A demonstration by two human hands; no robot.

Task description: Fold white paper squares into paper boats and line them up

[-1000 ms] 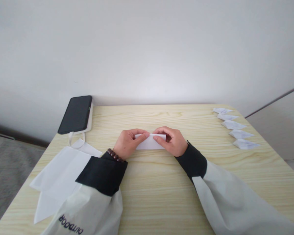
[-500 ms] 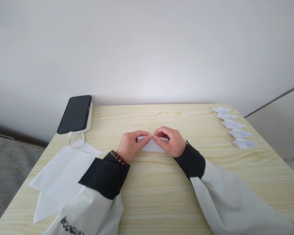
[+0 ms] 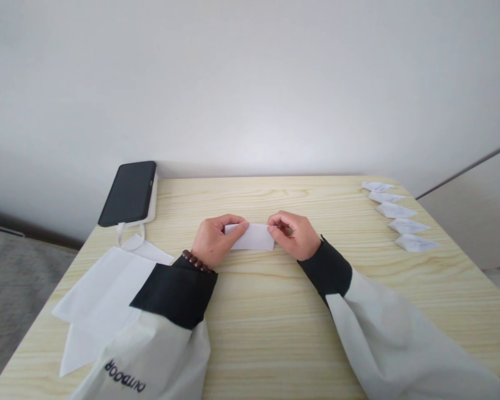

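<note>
A small folded white sheet of paper (image 3: 253, 238) is held between both hands over the middle of the table. My left hand (image 3: 219, 239) pinches its upper left part, thumb on the near face and index finger along the top edge. At the upper right corner, my right hand (image 3: 294, 234) grips the paper between thumb and index finger. The other fingers of both hands curl behind and are partly hidden. The paper looks like a wide rectangle with its long side running left to right.
White paper sheets (image 3: 104, 283) lie overlapping on the left of the wood-grain table (image 3: 270, 333). Behind them, a black-screened phone (image 3: 129, 191) rests on a white block with a looped white strap (image 3: 131, 236). Several folded paper pieces (image 3: 416, 243) form a column at the right. A wall stands behind.
My hands have moved apart along the paper's top edge, from meeting at its middle to its two sides. The paper has shifted slightly away from me and more of it shows.
</note>
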